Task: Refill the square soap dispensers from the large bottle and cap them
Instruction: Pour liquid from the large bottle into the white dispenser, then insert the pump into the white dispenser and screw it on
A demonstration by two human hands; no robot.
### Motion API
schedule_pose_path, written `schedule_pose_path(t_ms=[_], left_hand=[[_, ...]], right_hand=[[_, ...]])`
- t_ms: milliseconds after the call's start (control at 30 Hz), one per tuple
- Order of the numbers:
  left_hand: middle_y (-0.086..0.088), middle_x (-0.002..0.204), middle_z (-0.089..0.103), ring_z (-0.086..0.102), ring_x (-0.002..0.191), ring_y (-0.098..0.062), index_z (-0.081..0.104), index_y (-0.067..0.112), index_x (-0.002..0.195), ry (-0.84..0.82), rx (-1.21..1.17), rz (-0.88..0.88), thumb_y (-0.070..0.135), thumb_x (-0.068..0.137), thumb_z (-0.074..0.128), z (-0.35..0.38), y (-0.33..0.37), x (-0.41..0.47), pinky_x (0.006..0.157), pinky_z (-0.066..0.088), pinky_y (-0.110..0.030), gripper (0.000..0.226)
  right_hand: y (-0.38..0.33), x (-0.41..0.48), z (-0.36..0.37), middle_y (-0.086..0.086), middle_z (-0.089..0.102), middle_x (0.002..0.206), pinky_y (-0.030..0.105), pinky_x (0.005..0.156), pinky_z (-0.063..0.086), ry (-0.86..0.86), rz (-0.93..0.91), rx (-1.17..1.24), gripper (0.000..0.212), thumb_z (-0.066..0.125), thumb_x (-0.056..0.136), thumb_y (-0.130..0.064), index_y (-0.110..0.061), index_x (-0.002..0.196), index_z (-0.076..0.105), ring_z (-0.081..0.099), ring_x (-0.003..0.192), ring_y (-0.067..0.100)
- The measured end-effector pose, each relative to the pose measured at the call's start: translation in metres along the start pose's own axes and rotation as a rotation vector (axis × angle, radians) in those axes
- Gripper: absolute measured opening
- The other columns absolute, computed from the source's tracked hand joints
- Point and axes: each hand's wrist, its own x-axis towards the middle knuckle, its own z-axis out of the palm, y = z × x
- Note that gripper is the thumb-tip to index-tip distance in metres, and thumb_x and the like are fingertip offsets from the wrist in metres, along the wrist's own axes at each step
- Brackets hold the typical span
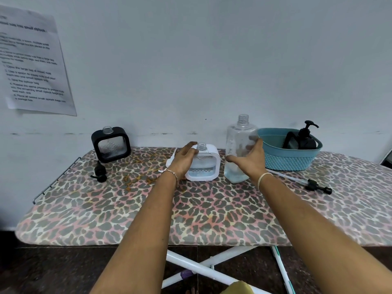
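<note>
Head view | our left hand (183, 159): fingers curled over the white dispenser (204, 166), uncapped, part-filled, mid-board (212, 209) | our right hand (251, 161): fingers wrapped round the bottle (237, 141), upright, open-necked, just right of that dispenser | black dispenser (110, 144) uncapped, far left

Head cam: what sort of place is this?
Probably a makeshift task-recording station in a plain room, not a bathroom: a leopard-print ironing board serves as the table, and a printed instruction sheet is stuck to the bare wall.
</note>
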Motion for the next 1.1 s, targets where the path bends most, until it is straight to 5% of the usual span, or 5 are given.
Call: schedule_pose_path(t_ms=[467,700,833,967,1100], left_hand=[[-0.001,0.16,0.014,0.023,0.144,-0.023,0.013,0.033,0.152,0.023,-0.008,-0.013,0.04,0.099,0.041,0.004,-0.002,-0.003,0.117,0.023,-0.044,0.06],[-0.006,0.145,0.045,0.047,0.128,-0.024,0.034,0.016,0.145,0.114,-0.001,-0.03,0.053,0.092,0.049,-0.003,-0.003,-0.015,0.109,0.037,-0.039,0.066],[-0.005,0.127,0.059,0.054,0.118,-0.024,0.054,0.011,0.128,0.42,0.101,0.05,0.039,0.098,0.047,-0.015,-0.01,-0.032,0.093,0.037,-0.028,0.042],[-0.005,0.115,0.066,0.061,0.1,-0.023,0.063,0.013,0.116,0.561,0.25,0.007,0.025,0.091,0.057,-0.033,-0.028,-0.042,0.086,0.048,-0.031,0.029],[-0.01,0.115,0.065,0.058,0.106,-0.031,0.061,0.019,0.121,0.513,0.518,-0.04,0.032,0.085,0.061,-0.043,-0.044,-0.047,0.091,0.05,-0.042,0.039]], right_hand=[[0.011,-0.011,0.014,0.011,0.033,0.148,0.048,0.116,0.028,0.045,0.105,-0.012,0.123,0.092,0.052,-0.035,-0.014,0.146,0.015,0.033,0.138,0.029],[0.006,-0.041,0.011,0.014,0.028,0.149,0.049,0.116,0.026,0.172,0.171,-0.002,0.127,0.091,0.052,-0.046,-0.014,0.147,0.014,0.028,0.14,0.032],[-0.005,-0.075,0.018,0.018,0.008,0.158,0.049,0.12,0.008,0.235,0.299,-0.123,0.123,0.08,0.067,-0.05,-0.004,0.151,0.004,0.007,0.148,0.029],[-0.004,-0.102,0.033,0.014,-0.011,0.16,0.037,0.117,-0.006,0.076,0.223,-0.227,0.112,0.064,0.084,-0.051,-0.003,0.15,-0.013,-0.008,0.148,0.025],[-0.011,-0.117,0.044,0.014,-0.004,0.161,0.033,0.119,0.0,-0.092,0.079,-0.328,0.097,0.056,0.092,-0.045,-0.002,0.15,-0.009,-0.003,0.149,0.025]])
